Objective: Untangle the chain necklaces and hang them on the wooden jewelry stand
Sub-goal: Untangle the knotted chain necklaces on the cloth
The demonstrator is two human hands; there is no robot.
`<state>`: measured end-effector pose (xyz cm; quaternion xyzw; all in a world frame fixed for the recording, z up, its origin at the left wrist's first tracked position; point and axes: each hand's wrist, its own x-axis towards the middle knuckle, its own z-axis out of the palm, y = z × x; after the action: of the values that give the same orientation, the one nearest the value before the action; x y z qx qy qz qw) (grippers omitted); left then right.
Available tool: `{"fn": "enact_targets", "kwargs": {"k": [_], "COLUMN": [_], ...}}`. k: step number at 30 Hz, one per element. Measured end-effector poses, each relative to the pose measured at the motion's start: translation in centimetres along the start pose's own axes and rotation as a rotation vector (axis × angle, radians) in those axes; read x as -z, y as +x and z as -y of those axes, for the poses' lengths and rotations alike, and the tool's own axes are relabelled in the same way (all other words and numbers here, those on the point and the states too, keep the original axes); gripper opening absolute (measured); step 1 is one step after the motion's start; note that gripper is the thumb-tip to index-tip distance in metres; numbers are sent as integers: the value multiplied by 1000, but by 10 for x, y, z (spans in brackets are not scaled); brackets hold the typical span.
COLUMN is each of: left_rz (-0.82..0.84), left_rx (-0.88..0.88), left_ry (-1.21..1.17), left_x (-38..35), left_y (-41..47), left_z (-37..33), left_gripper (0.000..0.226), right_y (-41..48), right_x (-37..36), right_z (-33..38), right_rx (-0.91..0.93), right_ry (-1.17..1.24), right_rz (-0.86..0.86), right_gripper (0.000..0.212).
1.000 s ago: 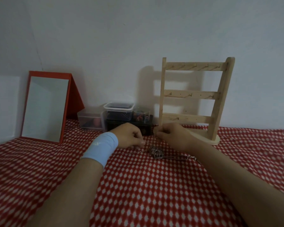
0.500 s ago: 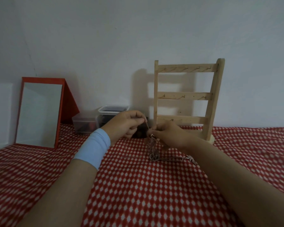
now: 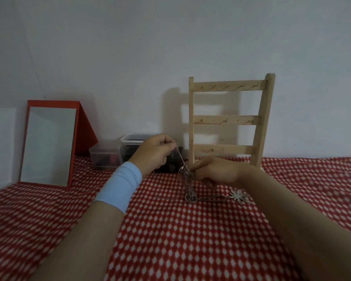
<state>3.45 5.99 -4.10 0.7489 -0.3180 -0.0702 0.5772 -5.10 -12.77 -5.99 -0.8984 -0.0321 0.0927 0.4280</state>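
A tangle of silver chain necklaces (image 3: 187,183) hangs from my hands down to the red-and-white cloth (image 3: 170,240). My left hand (image 3: 156,152), with a light blue wristband, pinches the upper end of a chain and holds it raised. My right hand (image 3: 213,171) pinches the chains lower down, close to a small ring. A silver flower pendant (image 3: 240,196) lies on the cloth to the right, joined to the tangle by a chain. The wooden jewelry stand (image 3: 229,120) stands just behind my hands with bare hooks on three rails.
A red-framed mirror (image 3: 49,145) leans at the back left. Clear plastic boxes (image 3: 109,157) and a dark box sit against the wall behind my left hand. A white wall closes the back.
My left hand has lifted off the cloth and drawn a chain upward. The tangle has been pulled up from the cloth, and the flower pendant now shows beside my right wrist.
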Motion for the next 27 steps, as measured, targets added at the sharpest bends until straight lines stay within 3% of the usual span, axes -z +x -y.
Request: {"fn": "enact_targets", "kwargs": {"k": [2,4,8,13,16,20,27], "left_rz": [-10,-22,-39,-75,-89,-84,42], "left_rx": [-16,-46,-105,-90,-47,97,228], "left_ry": [-12,-13,54,66,52,-151,-240], "left_x": [0,0,0,3,5,-1,-10], "left_y": [1,1,-2,0,2,2,-1], "left_z": [-3,-7,-12,-8,-5,-7,-5], "left_gripper": [17,14,15,15,21,23,14], "right_y": [-1,-1,1,3,5,5,11], "right_x": [-2,-4,-5,-5,-6,-8,-13], "right_z": [3,6,8,7,7,9,4], "right_rx": [-5,-8,68,103,109,109,120], "right_ry": [26,51,-66,119,192,277,93], "right_rz": [-14,-58,-209,-321,-344,-410,-462], "right_gripper": [22,35,32,37,40,23,40]}}
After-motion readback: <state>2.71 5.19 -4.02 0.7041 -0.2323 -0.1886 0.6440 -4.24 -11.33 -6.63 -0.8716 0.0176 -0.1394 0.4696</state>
